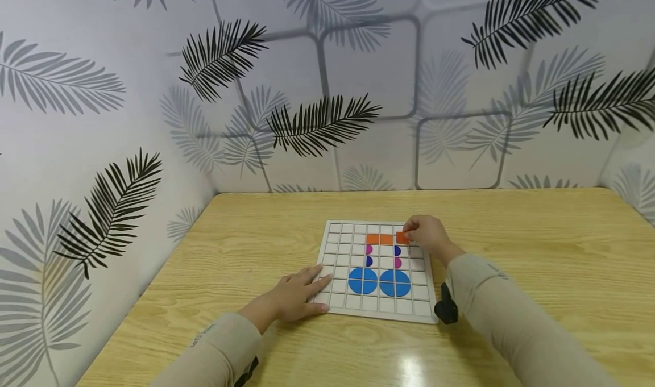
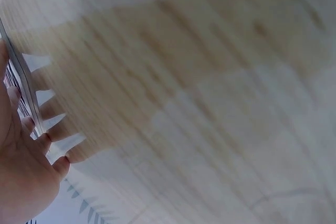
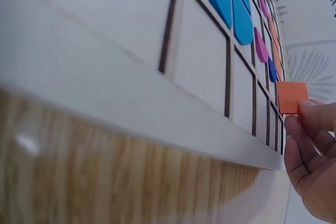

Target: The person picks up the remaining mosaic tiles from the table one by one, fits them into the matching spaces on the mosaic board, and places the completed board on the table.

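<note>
A white grid board [image 1: 338, 302] lies on the wooden table, its squares marked off by thin lines. My right hand [image 1: 430, 234] pinches an orange square tile [image 3: 292, 98] between thumb and fingers at the board's far right part. Beside that tile, a row of orange tiles [image 1: 380, 239] sits in the grid. Below them are pink half-circle pieces [image 1: 369, 250], dark blue half-circle pieces [image 1: 397, 251] and two blue circles [image 1: 363, 281] made of quarter pieces. My left hand [image 1: 297, 294] rests with spread fingers on the board's left edge; in the left wrist view its fingers [image 2: 62, 167] touch that edge.
The wooden table [image 1: 245, 233] stretches around the board on all sides. Behind it stands a wall [image 1: 368, 80] with a leaf pattern. A dark wrist camera [image 1: 446, 304] hangs under my right sleeve, close to the board's right edge.
</note>
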A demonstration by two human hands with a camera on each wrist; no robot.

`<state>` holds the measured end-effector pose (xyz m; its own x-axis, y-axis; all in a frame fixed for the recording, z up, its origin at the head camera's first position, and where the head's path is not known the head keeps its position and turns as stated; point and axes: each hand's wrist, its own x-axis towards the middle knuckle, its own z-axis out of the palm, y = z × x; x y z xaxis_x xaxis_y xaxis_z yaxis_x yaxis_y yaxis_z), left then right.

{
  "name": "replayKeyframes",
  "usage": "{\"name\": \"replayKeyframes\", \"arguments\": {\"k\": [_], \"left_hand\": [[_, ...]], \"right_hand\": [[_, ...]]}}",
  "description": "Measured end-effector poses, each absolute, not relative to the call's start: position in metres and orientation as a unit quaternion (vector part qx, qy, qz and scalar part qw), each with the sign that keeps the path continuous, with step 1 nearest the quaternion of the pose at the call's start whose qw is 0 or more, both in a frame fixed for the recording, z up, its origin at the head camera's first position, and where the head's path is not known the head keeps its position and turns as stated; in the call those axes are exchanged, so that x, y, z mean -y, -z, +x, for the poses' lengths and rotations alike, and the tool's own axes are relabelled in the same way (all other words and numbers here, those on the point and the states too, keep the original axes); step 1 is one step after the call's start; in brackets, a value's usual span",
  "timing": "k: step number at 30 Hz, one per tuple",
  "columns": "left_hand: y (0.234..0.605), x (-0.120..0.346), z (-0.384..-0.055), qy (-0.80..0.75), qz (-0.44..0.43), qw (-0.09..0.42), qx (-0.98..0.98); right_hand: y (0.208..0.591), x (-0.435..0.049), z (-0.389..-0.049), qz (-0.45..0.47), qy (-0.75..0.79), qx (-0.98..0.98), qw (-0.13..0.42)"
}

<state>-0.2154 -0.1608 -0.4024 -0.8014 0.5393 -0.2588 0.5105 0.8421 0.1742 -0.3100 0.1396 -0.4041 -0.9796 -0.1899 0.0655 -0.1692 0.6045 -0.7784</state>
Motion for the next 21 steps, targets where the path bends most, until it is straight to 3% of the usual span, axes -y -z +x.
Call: {"name": "replayKeyframes", "arguments": {"k": [21], "left_hand": [[0.4057,0.1623,-0.2176,-0.044,0.28,0.154,-0.947]], "right_hand": [[0.4018,-0.1296,-0.3168,-0.099,0.352,-0.929,0.054]]}}
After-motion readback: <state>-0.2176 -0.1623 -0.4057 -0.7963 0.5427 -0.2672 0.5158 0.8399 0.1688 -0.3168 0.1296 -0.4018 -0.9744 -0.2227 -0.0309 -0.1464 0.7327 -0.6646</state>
